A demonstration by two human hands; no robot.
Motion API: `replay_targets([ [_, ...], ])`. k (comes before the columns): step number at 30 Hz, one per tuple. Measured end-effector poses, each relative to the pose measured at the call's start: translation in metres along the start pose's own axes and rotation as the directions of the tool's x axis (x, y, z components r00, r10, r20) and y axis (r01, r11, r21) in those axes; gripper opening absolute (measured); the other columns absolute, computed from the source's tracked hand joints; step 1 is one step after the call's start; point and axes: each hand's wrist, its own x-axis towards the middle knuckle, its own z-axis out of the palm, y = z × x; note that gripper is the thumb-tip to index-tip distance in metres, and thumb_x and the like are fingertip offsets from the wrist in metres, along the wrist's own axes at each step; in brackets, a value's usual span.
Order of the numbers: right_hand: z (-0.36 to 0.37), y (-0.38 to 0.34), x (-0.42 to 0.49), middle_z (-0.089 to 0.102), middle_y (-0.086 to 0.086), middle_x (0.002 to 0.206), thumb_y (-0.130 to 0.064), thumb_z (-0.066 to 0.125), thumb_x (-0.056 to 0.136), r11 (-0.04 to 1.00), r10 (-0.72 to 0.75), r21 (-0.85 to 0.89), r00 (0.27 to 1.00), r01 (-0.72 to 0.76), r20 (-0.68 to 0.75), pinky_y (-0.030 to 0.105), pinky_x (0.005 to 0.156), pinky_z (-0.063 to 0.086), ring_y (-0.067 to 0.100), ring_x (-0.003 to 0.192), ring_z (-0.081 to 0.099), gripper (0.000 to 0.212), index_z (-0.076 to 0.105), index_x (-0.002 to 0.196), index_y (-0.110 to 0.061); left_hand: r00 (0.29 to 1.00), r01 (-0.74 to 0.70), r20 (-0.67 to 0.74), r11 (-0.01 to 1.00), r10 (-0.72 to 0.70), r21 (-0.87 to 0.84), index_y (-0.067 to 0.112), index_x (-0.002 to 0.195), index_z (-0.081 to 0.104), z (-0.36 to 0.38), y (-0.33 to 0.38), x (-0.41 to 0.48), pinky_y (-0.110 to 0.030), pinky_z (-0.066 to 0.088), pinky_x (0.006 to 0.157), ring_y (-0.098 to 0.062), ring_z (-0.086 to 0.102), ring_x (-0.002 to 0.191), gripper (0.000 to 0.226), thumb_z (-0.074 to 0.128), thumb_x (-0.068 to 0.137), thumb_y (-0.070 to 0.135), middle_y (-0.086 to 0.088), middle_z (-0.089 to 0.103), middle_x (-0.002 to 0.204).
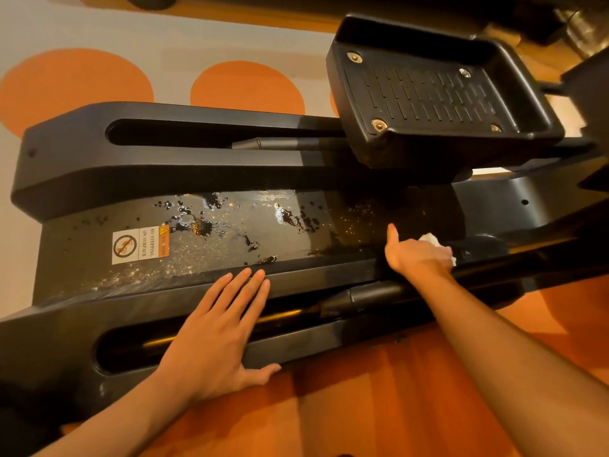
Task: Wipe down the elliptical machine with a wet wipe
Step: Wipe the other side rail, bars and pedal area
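black wet elliptical base (230, 240), orange floor (379, 390); left hand (217, 334) flat, right hand (418, 255) clutches wipe (429, 239).

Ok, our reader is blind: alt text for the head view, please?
The right hand holds a white wipe against the black elliptical machine; the left hand rests flat on its near rail. Droplets cover the middle panel.

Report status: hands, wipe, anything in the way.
Left hand flat on near rail. Right hand grips wipe at deck edge. Deck wet in patches. Pedal overhangs far side.
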Motion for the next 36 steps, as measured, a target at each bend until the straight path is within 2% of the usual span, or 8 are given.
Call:
replay_targets([
  [3, 0.016, -0.035, -0.024, 0.056, 0.026, 0.14, -0.067, -0.008, 0.098, 0.999, -0.031, 0.031, 0.999, 0.032, -0.042, 0.054, 0.118, 0.024, 0.04, 0.135, 0.046, 0.104, 0.065, 0.132, 0.0, 1.0, 0.0, -0.003, 1.0, 0.0, 0.0, 0.002, 0.158, 0.036, 0.0, 0.0, -0.001, -0.051, 0.021, 0.123, -0.036, 0.027, 0.155, 0.117, 0.042, 0.084, 0.091, -0.018, 0.032, 0.166],
  [7, 0.048, -0.075, -0.105, 0.011, 0.039, 0.162, -0.071, 0.002, 0.098, 0.979, -0.134, 0.134, 0.983, 0.151, -0.126, 0.051, 0.127, 0.005, 0.045, 0.155, 0.008, 0.105, 0.011, 0.154, 0.017, 1.0, 0.001, 0.004, 1.0, -0.001, 0.007, 0.001, 0.157, 0.037, 0.001, 0.0, 0.001, -0.052, 0.021, 0.123, -0.036, 0.028, 0.155, 0.117, 0.043, 0.083, 0.091, -0.019, 0.032, 0.165],
  [11, 0.069, -0.073, -0.124, -0.003, 0.029, 0.167, -0.071, 0.002, 0.097, 0.938, -0.265, 0.166, 0.937, 0.305, -0.228, 0.047, 0.128, -0.003, 0.038, 0.157, -0.003, 0.099, -0.002, 0.159, 0.006, 1.0, 0.003, 0.021, 1.0, -0.003, 0.009, 0.002, 0.157, 0.039, 0.001, 0.0, 0.002, -0.051, 0.021, 0.123, -0.036, 0.028, 0.155, 0.117, 0.041, 0.082, 0.092, -0.018, 0.033, 0.165],
  [16, 0.041, -0.025, -0.046, 0.056, 0.014, 0.143, -0.071, -0.001, 0.096, 0.981, -0.112, 0.121, 0.952, 0.152, -0.284, 0.053, 0.125, 0.01, 0.03, 0.141, 0.042, 0.093, 0.05, 0.147, -0.012, 1.0, 0.001, 0.008, 1.0, -0.001, 0.017, 0.002, 0.157, 0.038, 0.0, 0.001, 0.0, -0.05, 0.019, 0.124, -0.035, 0.026, 0.155, 0.117, 0.04, 0.083, 0.092, -0.018, 0.034, 0.165],
  [19, 0.024, -0.024, -0.031, 0.068, 0.012, 0.124, -0.051, 0.005, 0.105, 0.942, -0.129, 0.28, 0.97, 0.185, -0.206, 0.054, 0.124, 0.011, 0.03, 0.13, 0.055, 0.067, 0.048, 0.146, -0.021, 1.0, -0.001, 0.003, 1.0, 0.001, 0.019, 0.002, 0.157, 0.038, 0.002, 0.0, 0.001, -0.05, 0.018, 0.124, -0.035, 0.027, 0.154, 0.117, 0.038, 0.083, 0.093, -0.018, 0.035, 0.164],
  [23, 0.048, -0.066, -0.095, 0.066, 0.001, 0.088, -0.032, 0.015, 0.109, 0.656, -0.509, 0.359, 0.741, 0.663, -0.438, 0.042, 0.094, 0.049, 0.021, 0.086, 0.063, 0.046, 0.06, 0.103, -0.02, 1.0, 0.0, 0.005, 0.999, 0.0, 0.036, 0.001, 0.155, 0.042, 0.003, 0.001, 0.004, -0.05, 0.018, 0.124, -0.035, 0.031, 0.153, 0.118, 0.039, 0.082, 0.093, -0.019, 0.037, 0.163],
  [29, 0.053, -0.074, -0.093, 0.057, -0.001, 0.148, -0.041, 0.008, 0.099, 0.235, -0.893, 0.263, 0.315, 0.936, -0.321, 0.035, 0.127, 0.017, 0.011, 0.141, 0.044, 0.068, 0.053, 0.147, -0.024, 1.0, 0.004, 0.009, 1.0, -0.005, 0.017, 0.004, 0.161, 0.031, 0.001, 0.0, 0.0, -0.047, 0.013, 0.126, -0.034, 0.015, 0.159, 0.11, 0.034, 0.09, 0.087, -0.021, 0.022, 0.169],
  [36, 0.044, -0.033, -0.056, 0.051, 0.001, 0.153, -0.041, 0.008, 0.099, 0.398, -0.888, 0.037, 0.395, 0.917, -0.233, 0.043, 0.118, 0.038, 0.023, 0.143, 0.046, 0.064, 0.039, 0.155, -0.035, 0.991, -0.13, 0.025, 0.989, 0.128, 0.072, 0.011, 0.166, 0.015, -0.006, -0.034, -0.052, -0.044, 0.007, 0.127, -0.027, 0.004, 0.161, 0.096, 0.035, 0.098, 0.076, -0.011, 0.008, 0.174],
])
